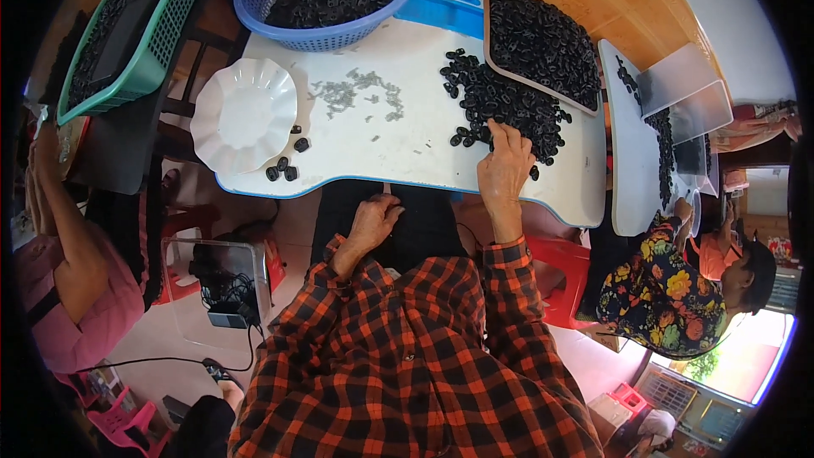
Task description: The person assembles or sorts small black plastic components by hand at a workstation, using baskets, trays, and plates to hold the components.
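Small black oval plastic parts (509,93) lie in a loose pile on the right half of the white table (381,153). At the pile's near edge is my right hand (506,165), fingers bent and close together, with a black part at the fingertips. My left hand (373,222) is over my lap just below the table edge, its fingers curled in; whatever they may hold is hidden. Small clear pieces (356,95) are scattered left of the pile. Several single black parts (291,174) sit beside a white scalloped plate (246,114).
A blue-purple basket (246,2) of black parts stands at the far left of the table. Behind the pile lies a tray (543,42) heaped with them. A green basket (157,55) is farther left. A person in a flowered shirt (666,288) works at the right, another in pink (93,314) sits left.
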The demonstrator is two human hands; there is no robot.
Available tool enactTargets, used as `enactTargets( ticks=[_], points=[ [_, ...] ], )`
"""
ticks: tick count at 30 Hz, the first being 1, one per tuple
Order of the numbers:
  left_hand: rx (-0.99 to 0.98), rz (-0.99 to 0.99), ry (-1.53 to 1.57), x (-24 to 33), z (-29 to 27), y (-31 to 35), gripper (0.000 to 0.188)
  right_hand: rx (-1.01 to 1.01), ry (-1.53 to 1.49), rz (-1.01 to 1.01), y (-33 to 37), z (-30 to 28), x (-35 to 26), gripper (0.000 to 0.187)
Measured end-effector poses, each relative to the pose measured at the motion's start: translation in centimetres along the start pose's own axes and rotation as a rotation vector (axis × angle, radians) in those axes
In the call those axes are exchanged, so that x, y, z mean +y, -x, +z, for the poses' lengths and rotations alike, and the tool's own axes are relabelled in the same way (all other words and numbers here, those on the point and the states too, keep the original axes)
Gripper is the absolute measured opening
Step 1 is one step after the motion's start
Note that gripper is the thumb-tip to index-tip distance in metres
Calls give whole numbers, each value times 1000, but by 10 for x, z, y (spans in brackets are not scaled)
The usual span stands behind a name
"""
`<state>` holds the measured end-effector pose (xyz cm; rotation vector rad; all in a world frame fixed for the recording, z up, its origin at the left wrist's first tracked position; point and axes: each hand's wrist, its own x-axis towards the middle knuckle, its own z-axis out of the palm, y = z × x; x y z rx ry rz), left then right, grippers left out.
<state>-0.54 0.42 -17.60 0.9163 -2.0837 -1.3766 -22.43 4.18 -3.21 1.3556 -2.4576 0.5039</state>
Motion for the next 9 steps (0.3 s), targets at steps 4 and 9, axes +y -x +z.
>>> enactTargets(
  ticks=[4,9],
  points=[
    [-11,5,-32,1,0,-3,19,-60,-81,-68,2,-2,3,46],
    [-51,-56,-57,8,-2,-4,21,-118,-192,-118,7,-3,14,44]
  ],
)
